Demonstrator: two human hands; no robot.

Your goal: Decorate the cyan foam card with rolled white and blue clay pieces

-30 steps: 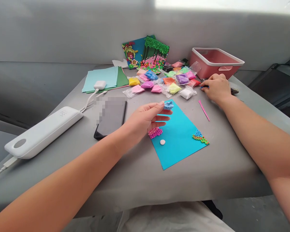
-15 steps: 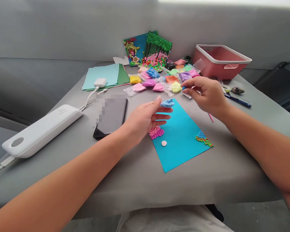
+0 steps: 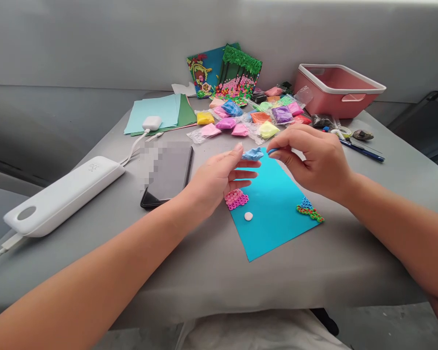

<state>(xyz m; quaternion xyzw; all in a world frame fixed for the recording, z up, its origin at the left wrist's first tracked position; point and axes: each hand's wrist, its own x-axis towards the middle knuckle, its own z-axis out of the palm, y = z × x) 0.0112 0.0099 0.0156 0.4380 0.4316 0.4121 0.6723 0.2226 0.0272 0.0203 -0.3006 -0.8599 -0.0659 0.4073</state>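
The lump of light blue clay (image 3: 252,154) sits pinched between the thumb and forefinger of my left hand (image 3: 219,181), held just above the far edge of the turquoise card (image 3: 273,204); the other fingers of that hand are loosely spread beneath it. My right hand (image 3: 314,163) is curled in close, thumb and forefinger closed on a small darker blue bit (image 3: 272,151) whose tip almost touches the lump. I cannot tell whether it is a tool or another scrap of clay.

On the card below lie a pink bead-like cluster (image 3: 236,199), a small white ball (image 3: 248,216) and a blue-and-green cluster (image 3: 308,210) at the right corner. Beyond the card is a heap of clay packets (image 3: 255,116), a pink tub (image 3: 337,90), finished pictures (image 3: 226,73) leaning up, and a pen (image 3: 361,150). To my left on the counter (image 3: 204,262) are a phone (image 3: 168,175), a white power bank (image 3: 63,194) and an earbud case (image 3: 152,122).

The risks, as I judge them: my pinch is light, so a push from the right could knock the lump down onto the pink cluster and squash it. Squeezing harder would instead flatten the clay's shape. My left forearm lies near the phone and could nudge it.
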